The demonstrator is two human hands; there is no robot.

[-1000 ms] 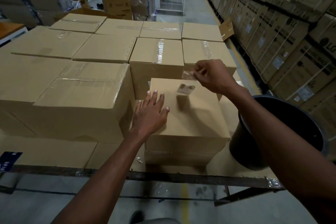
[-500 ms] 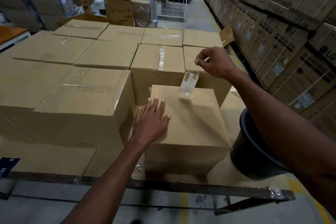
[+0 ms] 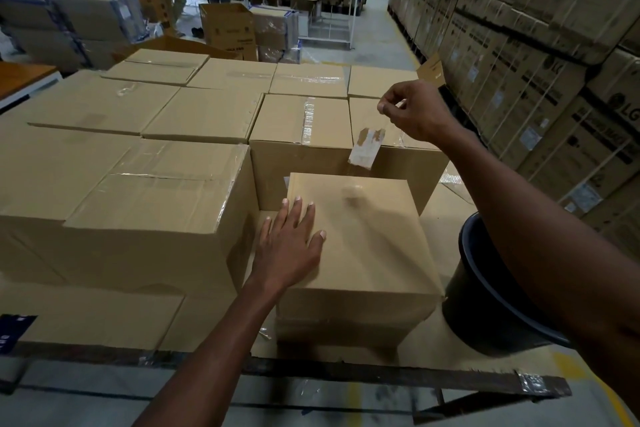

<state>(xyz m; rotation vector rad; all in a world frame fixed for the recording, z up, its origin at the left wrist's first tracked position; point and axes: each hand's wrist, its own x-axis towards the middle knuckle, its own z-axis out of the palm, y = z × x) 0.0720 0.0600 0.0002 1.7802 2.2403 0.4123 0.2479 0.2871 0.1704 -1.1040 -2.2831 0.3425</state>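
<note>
Dim, warm light near; brighter daylight far left. Glare on taped boxes (image 3: pixel 308 121). Soft shadow under left hand (image 3: pixel 289 246). Wide-angle bending at edges; slight blur.

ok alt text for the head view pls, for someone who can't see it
The right hand pinches a strip of clear tape that hangs down toward the far edge of a small cardboard box, while the left hand presses flat on the box top. Bigger taped cartons stand left and behind, and a black bin stands to the right.
</note>
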